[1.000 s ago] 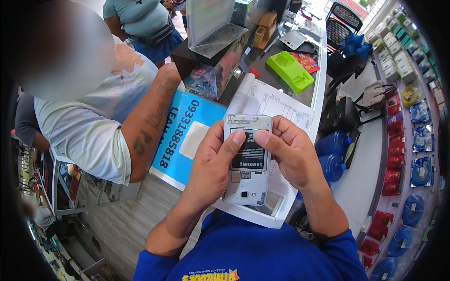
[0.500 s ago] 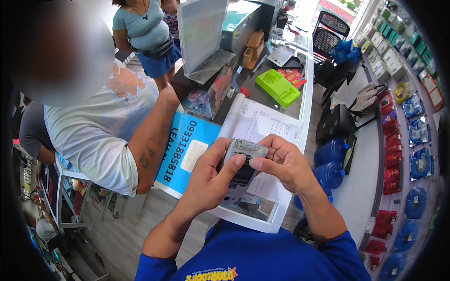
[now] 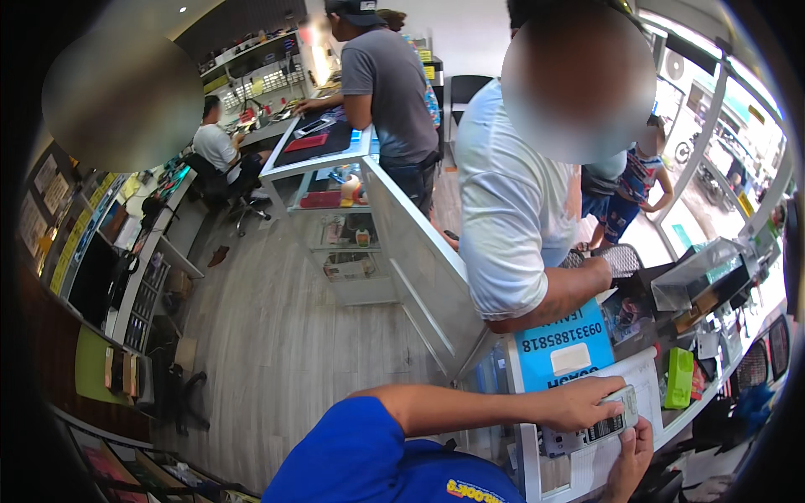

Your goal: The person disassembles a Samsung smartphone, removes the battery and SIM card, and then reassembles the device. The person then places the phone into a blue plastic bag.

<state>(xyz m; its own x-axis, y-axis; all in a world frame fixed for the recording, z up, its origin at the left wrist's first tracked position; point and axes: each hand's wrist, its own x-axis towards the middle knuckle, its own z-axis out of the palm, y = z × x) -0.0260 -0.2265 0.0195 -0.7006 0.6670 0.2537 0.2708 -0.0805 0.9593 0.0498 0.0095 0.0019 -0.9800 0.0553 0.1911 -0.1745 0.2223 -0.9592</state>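
Observation:
Low on the right, both hands hold a grey mobile phone (image 3: 627, 406) whose back is off, its dark battery showing. My left hand (image 3: 579, 402) comes in from the left, fingers closed on the phone's upper side with the thumb across its back. My right hand (image 3: 632, 453) grips the phone's lower edge between thumb and fingers. Below lies a ruled notebook (image 3: 644, 375) on the glass counter. Beside my left hand a light-coloured, box-like thing (image 3: 560, 443) is partly hidden under the wrist. A blue sign (image 3: 545, 342) lies just beyond my left forearm.
A bright green tray (image 3: 679, 377) sits right of the notebook. Across the counter a person in a white shirt (image 3: 511, 201) leans a forearm near the sign. A white counter door (image 3: 411, 260) stands to the left. Another person in grey (image 3: 390, 92) leans on a display case (image 3: 327, 163).
My view has swung left, so the hands, phone and counter now appear at the lower right and more of the shop shows. Both hands still grip the phone.

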